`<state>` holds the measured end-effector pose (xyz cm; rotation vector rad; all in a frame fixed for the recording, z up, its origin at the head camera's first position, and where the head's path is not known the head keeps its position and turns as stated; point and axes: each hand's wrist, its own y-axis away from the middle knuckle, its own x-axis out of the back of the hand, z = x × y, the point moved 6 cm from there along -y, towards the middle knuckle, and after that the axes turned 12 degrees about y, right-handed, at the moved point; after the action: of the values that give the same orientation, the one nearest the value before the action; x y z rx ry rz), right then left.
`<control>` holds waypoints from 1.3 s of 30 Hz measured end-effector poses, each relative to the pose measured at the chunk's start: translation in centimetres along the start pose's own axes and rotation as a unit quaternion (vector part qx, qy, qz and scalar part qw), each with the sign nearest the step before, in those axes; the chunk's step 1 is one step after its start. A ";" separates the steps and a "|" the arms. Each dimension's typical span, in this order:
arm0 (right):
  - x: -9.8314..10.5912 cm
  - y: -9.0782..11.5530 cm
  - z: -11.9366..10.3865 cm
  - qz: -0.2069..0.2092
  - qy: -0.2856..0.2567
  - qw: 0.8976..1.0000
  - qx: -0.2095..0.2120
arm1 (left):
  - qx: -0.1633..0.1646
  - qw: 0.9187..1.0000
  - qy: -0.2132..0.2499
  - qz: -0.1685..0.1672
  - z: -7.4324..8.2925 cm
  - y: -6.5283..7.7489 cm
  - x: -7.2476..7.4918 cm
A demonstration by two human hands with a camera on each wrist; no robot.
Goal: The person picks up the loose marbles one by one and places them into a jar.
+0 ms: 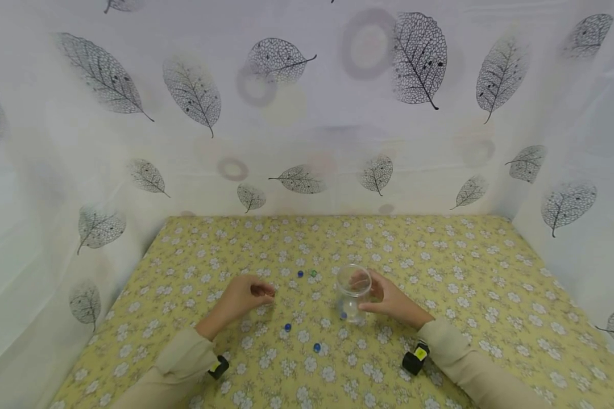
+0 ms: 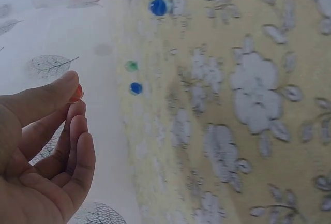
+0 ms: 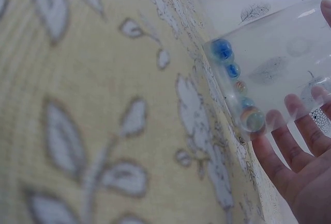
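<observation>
My left hand (image 1: pixel 247 296) pinches a red-orange marble (image 2: pixel 76 94) between thumb and forefinger, over the left of the cloth. A clear jar (image 1: pixel 353 287) stands upright with its mouth up, and my right hand (image 1: pixel 389 296) grips its right side. Several marbles lie at the jar's bottom, among them a large blue marble (image 3: pixel 222 50) and a pale one with an orange streak (image 3: pixel 253 120). On the cloth between the hands are a blue marble (image 1: pixel 300 274) beside a green marble (image 1: pixel 314 273), and nearer me two more blue marbles, one left (image 1: pixel 287 327) and one right (image 1: pixel 316 347).
A yellow cloth with white flowers (image 1: pixel 440 250) covers the table. White hangings printed with leaves (image 1: pixel 327 130) enclose the back and both sides. A small black device (image 1: pixel 415 358) is worn at each wrist.
</observation>
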<state>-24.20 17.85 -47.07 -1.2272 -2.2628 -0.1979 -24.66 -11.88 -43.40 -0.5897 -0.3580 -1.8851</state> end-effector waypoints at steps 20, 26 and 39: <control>0.0 0.0 -0.3 -0.003 -0.025 1.000 0.001 | -0.044 0.999 0.016 0.025 4.6 -2.7 0.1; 0.1 0.0 -0.3 -0.002 -0.020 1.000 0.005 | -0.042 0.999 0.026 0.021 5.8 -3.4 -0.5; 0.0 0.0 -0.3 -0.003 -0.024 1.000 0.012 | -0.072 0.996 0.041 0.011 8.0 -4.9 -2.6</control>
<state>-24.11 17.76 -46.85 -1.2253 -2.3037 -0.1429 -26.61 -4.02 -38.07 -0.6075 -0.1622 -1.9188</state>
